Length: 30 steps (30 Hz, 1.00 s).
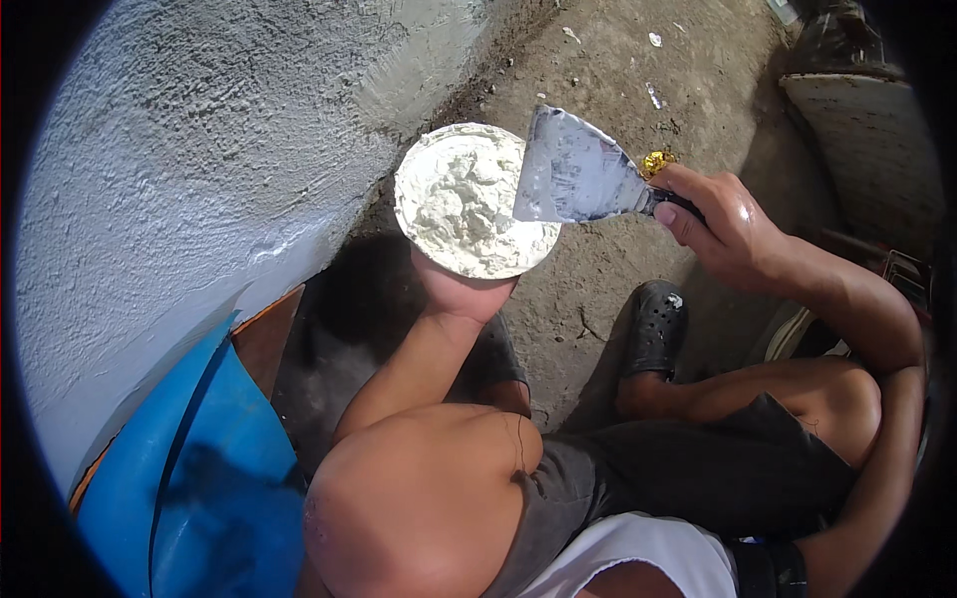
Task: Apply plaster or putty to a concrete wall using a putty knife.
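My left hand (461, 287) supports a round container (400, 211) from below, its palm against the near underside; most of those fingers are hidden beneath it. Thick, lumpy white paste (464, 194) fills the container up to the rim. In my right hand (726, 221) is a putty knife (578, 167), gripped by its dark handle with the thumb along it. The wide blade is smeared with white and points left. One blade corner overlaps the paste's right side in view; whether it touches I cannot tell.
A rough grey-white plastered wall (199, 149) rises on the left. Below it stands a blue plastic object (219, 468). A large, worn barrel-like container (862, 149) is at the far right. Crumpled gold foil (656, 162) and white scraps lie on the dirt ground (588, 309).
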Tool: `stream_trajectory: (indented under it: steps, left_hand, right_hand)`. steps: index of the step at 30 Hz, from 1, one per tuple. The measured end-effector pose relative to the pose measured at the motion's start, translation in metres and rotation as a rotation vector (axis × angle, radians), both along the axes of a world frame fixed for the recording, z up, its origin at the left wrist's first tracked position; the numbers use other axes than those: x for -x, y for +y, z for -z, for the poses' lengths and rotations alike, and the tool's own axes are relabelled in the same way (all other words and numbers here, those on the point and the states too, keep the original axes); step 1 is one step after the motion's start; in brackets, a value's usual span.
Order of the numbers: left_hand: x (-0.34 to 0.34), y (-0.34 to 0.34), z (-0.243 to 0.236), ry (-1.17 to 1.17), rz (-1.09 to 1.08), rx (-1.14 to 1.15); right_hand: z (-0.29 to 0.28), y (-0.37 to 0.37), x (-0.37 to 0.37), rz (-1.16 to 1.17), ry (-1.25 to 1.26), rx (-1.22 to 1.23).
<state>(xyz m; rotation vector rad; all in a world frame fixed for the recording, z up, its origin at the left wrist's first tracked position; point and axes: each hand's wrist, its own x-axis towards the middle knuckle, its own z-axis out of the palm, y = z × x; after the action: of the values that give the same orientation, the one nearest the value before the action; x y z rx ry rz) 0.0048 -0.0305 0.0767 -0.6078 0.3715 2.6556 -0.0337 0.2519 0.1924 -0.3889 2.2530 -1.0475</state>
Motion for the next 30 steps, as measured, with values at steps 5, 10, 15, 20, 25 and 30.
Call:
stream_trajectory:
  steps: [5,10,15,20,25,30]
  left_hand:
    - [-0.001,0.001,0.003,0.031,-0.012,-0.032]
    - [-0.005,-0.003,0.003,0.017,0.012,-0.017]
    - [-0.008,-0.004,0.009,-0.053,0.058,-0.013]
    - [-0.008,-0.003,0.006,-0.064,0.054,-0.033]
    - [-0.008,-0.005,0.009,-0.077,0.062,-0.05]
    - [-0.006,-0.004,0.003,-0.112,0.053,-0.015]
  right_hand:
    - [0.009,-0.004,-0.009,-0.124,0.223,-0.069]
    - [0.015,-0.014,-0.013,-0.134,0.261,-0.021]
    - [0.017,-0.019,-0.011,-0.204,0.264,-0.083]
    - [0.013,-0.012,-0.004,-0.265,0.254,-0.067]
    - [0.008,-0.005,-0.001,-0.269,0.233,-0.127]
    - [0.008,-0.009,-0.004,-0.242,0.273,-0.112]
